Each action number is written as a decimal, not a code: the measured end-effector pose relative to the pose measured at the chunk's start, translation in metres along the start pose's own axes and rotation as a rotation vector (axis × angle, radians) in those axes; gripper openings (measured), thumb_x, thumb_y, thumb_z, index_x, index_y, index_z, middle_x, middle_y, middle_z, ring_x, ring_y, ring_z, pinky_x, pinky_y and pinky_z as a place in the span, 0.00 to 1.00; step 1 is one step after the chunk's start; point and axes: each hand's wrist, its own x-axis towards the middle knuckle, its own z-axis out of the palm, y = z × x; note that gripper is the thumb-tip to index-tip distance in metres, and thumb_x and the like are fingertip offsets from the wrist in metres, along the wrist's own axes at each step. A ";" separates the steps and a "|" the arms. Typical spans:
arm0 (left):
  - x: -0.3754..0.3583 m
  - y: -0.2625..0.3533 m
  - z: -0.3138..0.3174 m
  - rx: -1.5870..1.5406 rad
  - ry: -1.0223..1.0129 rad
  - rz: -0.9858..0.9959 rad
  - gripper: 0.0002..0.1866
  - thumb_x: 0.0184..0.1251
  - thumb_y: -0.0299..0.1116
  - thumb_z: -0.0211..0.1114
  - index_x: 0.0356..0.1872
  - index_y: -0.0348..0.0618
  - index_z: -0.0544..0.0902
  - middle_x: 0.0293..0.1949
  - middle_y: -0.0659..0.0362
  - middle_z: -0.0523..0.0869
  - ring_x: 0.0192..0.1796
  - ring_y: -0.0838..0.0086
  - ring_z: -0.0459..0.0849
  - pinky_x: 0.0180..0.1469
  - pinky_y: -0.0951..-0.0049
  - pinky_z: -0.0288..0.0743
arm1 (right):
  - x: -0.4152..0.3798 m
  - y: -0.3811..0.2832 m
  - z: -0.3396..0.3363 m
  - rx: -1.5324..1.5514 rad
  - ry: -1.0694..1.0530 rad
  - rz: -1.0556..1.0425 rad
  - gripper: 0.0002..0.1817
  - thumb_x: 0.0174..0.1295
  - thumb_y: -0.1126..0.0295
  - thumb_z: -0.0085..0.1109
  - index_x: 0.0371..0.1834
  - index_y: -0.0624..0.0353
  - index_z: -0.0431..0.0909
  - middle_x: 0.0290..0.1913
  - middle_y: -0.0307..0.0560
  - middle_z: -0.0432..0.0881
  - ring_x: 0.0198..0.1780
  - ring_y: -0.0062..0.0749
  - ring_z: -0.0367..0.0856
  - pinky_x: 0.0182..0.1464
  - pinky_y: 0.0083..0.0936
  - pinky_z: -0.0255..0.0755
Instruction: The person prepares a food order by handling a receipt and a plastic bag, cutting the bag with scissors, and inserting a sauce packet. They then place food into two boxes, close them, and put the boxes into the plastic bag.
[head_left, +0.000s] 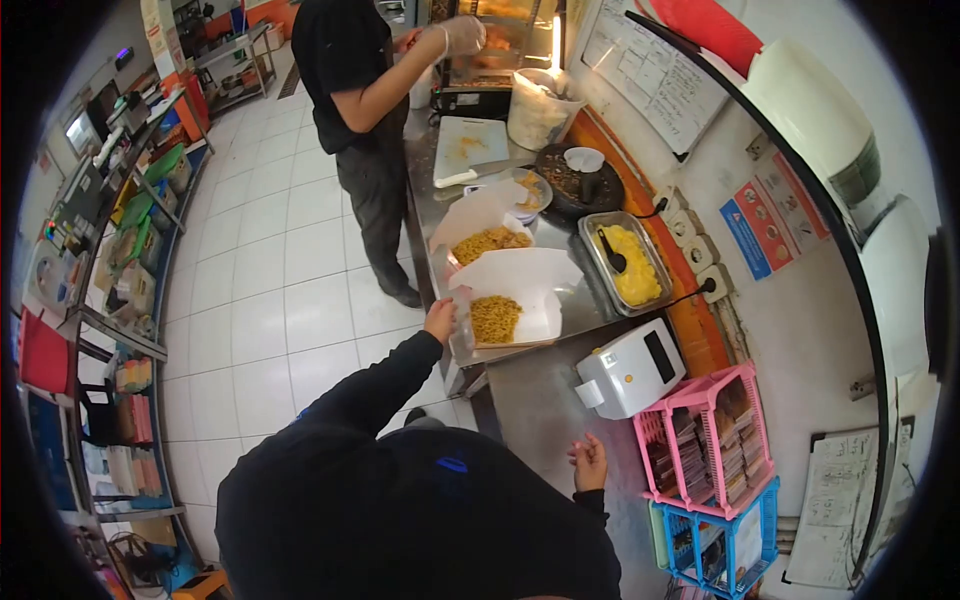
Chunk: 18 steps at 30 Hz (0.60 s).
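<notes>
My left hand (pixel 440 319) is at the left edge of the nearer white paper food box (pixel 541 312), with its fingers closed at the rim. This box stands open with yellow-brown fried rice (pixel 495 320) in it. Right behind it is a second open paper box (pixel 478 212), which also holds rice (pixel 488 243). My right hand (pixel 589 462) is over the metal counter, fingers loosely bent and apart, holding nothing. A white label printer (pixel 632 370) stands just beyond it.
A steel tray (pixel 628 262) of yellow food with a black spoon lies right of the boxes. Behind are a knife (pixel 470 176), a cutting board (pixel 462 150) and a stone mortar (pixel 590 190). Pink (pixel 705 440) and blue baskets (pixel 720 540) stand right. A gloved co-worker (pixel 350 100) stands ahead.
</notes>
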 end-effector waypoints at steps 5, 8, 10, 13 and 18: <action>0.030 0.047 -0.041 -0.072 0.064 -0.095 0.26 0.59 0.44 0.56 0.57 0.44 0.68 0.26 0.61 0.75 0.24 0.78 0.72 0.22 0.74 0.67 | 0.068 -0.033 0.050 0.003 -0.047 -0.099 0.22 0.58 0.69 0.58 0.55 0.61 0.66 0.39 0.41 0.75 0.37 0.22 0.75 0.36 0.16 0.68; 0.059 0.077 -0.027 0.234 -0.154 -0.052 0.36 0.59 0.47 0.60 0.64 0.41 0.57 0.30 0.57 0.78 0.27 0.76 0.76 0.28 0.75 0.72 | 0.121 -0.058 0.087 -0.235 0.050 -0.267 0.25 0.56 0.69 0.60 0.56 0.62 0.65 0.44 0.44 0.73 0.42 0.25 0.73 0.39 0.19 0.69; 0.089 0.062 -0.012 0.333 -0.276 0.083 0.40 0.59 0.46 0.60 0.65 0.36 0.50 0.42 0.51 0.76 0.40 0.69 0.75 0.41 0.73 0.70 | 0.154 -0.074 0.115 -0.373 0.174 -0.271 0.28 0.54 0.68 0.61 0.58 0.63 0.64 0.51 0.49 0.70 0.48 0.31 0.71 0.44 0.25 0.69; 0.120 0.041 0.001 0.296 -0.331 0.239 0.39 0.61 0.39 0.58 0.65 0.30 0.45 0.60 0.41 0.65 0.62 0.58 0.66 0.62 0.69 0.60 | 0.204 -0.072 0.142 -0.592 0.277 -0.334 0.29 0.55 0.69 0.59 0.60 0.62 0.62 0.53 0.54 0.70 0.51 0.39 0.71 0.50 0.30 0.68; 0.116 0.025 -0.013 0.212 -0.474 0.300 0.38 0.60 0.29 0.54 0.66 0.32 0.42 0.62 0.41 0.63 0.63 0.60 0.66 0.62 0.71 0.60 | 0.231 -0.071 0.172 -0.659 0.206 -0.234 0.30 0.57 0.71 0.55 0.63 0.62 0.58 0.57 0.60 0.68 0.57 0.46 0.69 0.56 0.34 0.64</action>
